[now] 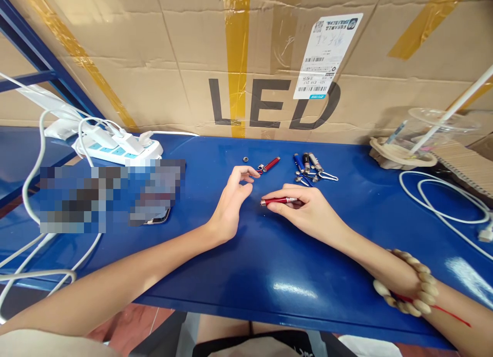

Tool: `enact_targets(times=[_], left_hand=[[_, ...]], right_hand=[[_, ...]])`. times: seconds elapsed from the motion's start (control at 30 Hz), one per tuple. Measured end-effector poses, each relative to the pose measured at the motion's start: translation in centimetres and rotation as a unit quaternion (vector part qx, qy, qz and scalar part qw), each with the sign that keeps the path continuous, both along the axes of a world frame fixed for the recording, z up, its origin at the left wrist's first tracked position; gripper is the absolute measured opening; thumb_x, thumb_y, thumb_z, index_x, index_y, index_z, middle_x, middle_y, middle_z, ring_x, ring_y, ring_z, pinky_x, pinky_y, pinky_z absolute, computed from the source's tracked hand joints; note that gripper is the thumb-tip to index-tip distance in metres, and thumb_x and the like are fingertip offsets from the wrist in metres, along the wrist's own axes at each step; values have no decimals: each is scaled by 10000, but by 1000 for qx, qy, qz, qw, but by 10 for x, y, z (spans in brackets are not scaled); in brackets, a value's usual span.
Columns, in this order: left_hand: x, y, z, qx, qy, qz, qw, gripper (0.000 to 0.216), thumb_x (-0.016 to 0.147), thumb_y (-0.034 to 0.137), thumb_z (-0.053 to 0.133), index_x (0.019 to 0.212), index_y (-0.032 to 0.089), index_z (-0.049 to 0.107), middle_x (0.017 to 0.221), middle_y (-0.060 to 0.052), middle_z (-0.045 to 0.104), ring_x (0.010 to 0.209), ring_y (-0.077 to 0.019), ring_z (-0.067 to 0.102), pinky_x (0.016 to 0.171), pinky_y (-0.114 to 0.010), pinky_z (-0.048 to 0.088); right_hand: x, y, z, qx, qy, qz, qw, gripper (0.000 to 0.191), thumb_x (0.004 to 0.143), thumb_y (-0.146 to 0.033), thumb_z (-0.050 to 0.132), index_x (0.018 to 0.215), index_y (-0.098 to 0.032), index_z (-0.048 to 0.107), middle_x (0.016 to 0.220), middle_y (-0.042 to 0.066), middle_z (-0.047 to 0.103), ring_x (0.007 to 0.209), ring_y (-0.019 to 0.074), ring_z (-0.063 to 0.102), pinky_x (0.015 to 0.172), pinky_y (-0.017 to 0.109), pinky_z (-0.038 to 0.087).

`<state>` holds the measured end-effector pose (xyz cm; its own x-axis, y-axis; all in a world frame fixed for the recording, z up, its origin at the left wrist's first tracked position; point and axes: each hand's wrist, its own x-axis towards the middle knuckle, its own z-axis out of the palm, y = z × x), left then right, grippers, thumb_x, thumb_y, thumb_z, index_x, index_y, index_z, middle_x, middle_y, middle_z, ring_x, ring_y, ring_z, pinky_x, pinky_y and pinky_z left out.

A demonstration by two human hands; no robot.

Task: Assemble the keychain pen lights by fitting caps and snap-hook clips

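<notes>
My right hand [308, 205] is closed round a small red metal flashlight [278, 201], its open-looking silver end pointing left toward my other hand. My left hand [233, 200] is held over the table with its thumb and fingers apart. Its fingertips are close to a small metal clip piece [261, 168]; whether they touch it I cannot tell. Beside that piece lies another red tube [271, 164], and a small silver ring [245, 159] sits farther left. Behind my right hand is a group of blue [299, 162], black [306, 162] and silver [315, 162] tubes with metal clips [328, 176].
A large cardboard box [185, 54] stands along the table's back edge. On the left are a white power strip [127, 150], cables [33, 177] and a blurred phone-like object [157, 192]. At right stand a clear plastic cup [431, 128], a spiral notebook [466, 164] and a coiled white cable [435, 208].
</notes>
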<state>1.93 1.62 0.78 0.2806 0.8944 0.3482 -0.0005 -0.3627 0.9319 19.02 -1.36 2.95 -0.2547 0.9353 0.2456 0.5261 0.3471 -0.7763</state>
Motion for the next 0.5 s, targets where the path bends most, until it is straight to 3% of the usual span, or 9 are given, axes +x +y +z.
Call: enact_targets(times=[0.2, 0.5], left_hand=[[0, -1, 2, -3, 13, 0, 1000, 256, 829, 384, 367, 968, 198, 473, 1087, -65, 541, 1007, -201, 478, 880, -339, 392], [1, -2, 1, 1, 13, -1, 1000, 256, 826, 378, 372, 979, 201, 476, 1082, -66, 546, 1013, -206, 481, 886, -350, 392]], right_hand=[[1, -1, 0, 10, 27, 7, 1000, 239, 821, -341, 565, 940, -214, 728, 823, 41, 687, 672, 132, 605, 592, 237, 471], [3, -2, 2, 29, -5, 25, 999, 324, 898, -362, 453, 970, -206, 727, 739, 42, 653, 646, 128, 566, 590, 242, 446]])
